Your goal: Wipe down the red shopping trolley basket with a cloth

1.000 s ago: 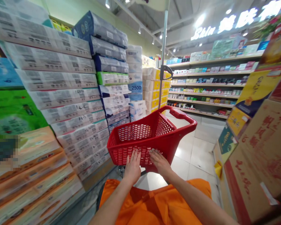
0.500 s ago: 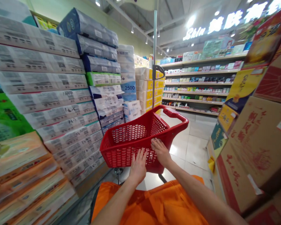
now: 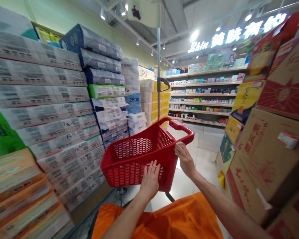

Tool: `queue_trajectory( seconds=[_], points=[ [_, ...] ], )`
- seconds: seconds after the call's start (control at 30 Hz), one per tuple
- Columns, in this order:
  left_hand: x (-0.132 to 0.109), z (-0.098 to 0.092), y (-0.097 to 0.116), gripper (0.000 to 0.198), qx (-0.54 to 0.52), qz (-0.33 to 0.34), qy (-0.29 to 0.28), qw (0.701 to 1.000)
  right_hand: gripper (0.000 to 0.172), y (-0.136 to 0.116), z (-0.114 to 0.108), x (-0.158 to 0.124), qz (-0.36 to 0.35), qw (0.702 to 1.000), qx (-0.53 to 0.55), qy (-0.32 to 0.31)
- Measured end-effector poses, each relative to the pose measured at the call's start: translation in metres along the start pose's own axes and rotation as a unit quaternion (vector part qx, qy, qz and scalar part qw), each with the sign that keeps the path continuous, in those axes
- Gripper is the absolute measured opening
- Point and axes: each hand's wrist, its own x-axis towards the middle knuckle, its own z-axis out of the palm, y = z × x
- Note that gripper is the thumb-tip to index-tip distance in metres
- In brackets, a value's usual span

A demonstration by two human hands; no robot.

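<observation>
A red plastic shopping basket (image 3: 134,156) on a wheeled stand is in front of me, tilted with its handle end to the right. My left hand (image 3: 150,179) lies flat against the basket's near mesh wall, fingers spread. My right hand (image 3: 184,159) rests on the right rim just below the red handle (image 3: 181,127), fingers stretched along the edge. The basket looks empty inside. An orange garment (image 3: 164,219) covers my lap below.
Stacked tissue and toilet-paper packs (image 3: 52,109) wall the left side. Cardboard cartons (image 3: 269,142) stand close on the right. A metal pole (image 3: 158,69) rises behind the basket. Product shelves (image 3: 204,96) run across the far end of the tiled aisle (image 3: 204,152).
My right hand slid from the basket's near wall up and right along the rim toward the handle. The left hand stayed on the mesh wall. The basket drifted slightly left in view.
</observation>
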Motion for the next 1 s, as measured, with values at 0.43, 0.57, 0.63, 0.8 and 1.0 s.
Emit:
queue_trajectory(
  seconds=[0.43,0.57,0.63,0.8,1.0],
  points=[
    [0.009,-0.009,0.007,0.071,0.012,0.003,0.013,1.000,0.045,0.028,-0.013,0.010,0.047,0.998,0.006,0.030],
    [0.006,-0.018,-0.026,0.071,0.032,-0.051,0.058,0.997,0.038,0.014,-0.013,0.003,0.008,0.999,0.034,0.011],
    [0.003,-0.024,-0.048,0.070,0.043,-0.126,0.058,0.989,0.036,0.020,-0.015,0.021,0.060,0.997,0.006,0.056],
    [-0.002,-0.033,-0.074,0.075,0.041,-0.233,-0.015,0.972,0.035,-0.003,0.008,0.061,0.062,0.997,-0.008,-0.034],
    [-0.005,-0.035,-0.070,0.079,0.036,-0.217,-0.049,0.974,0.032,-0.047,0.027,0.065,-0.046,0.982,0.013,-0.185]
  ],
)
